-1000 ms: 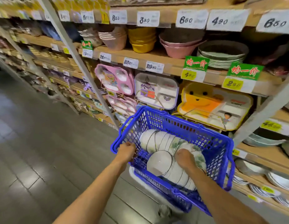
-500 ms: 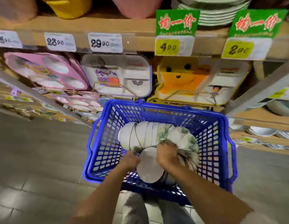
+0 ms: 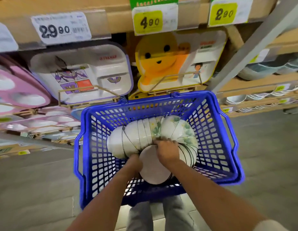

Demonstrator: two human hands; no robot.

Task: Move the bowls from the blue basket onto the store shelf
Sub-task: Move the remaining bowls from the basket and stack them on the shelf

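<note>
Right, both hands are down inside the blue plastic mesh basket [image 3: 95, 155], which sits just in front of the shelving, above the person's grey trouser legs [image 3: 140, 217]. The task's thing is a nested row of white ceramic bowls [image 3: 138, 132] with thin dark rims, some printed with green leaves. The row lies on its side and curves across the basket bottom, all of it inside the basket.

The plain white front bowl [image 3: 153, 169] shows its round face to the person. The right hand [image 3: 167, 151] sits at its top edge, fingers [image 3: 161, 142] curled close together and gripping where this bowl meets the row. The left hand [image 3: 134, 161] presses against the bowl's left edge. Its fingers are tucked behind the bowl, so I cannot tell whether they are spread or pinching.

The wooden store shelf [image 3: 115, 17] runs overhead with a white 29.90 tag [image 3: 61, 29] and yellow 4.90 [image 3: 148, 22] and 2.90 tags [image 3: 223, 14]. Under it stand a white purple-rimmed divided tray [image 3: 81, 72], a yellow cartoon-face tray [image 3: 161, 60] and a pink tray [image 3: 16, 90]. Stacked white dishes [image 3: 236, 99] sit on the lower right shelves, and the grey tiled floor [image 3: 36, 189] lies around the basket.
</note>
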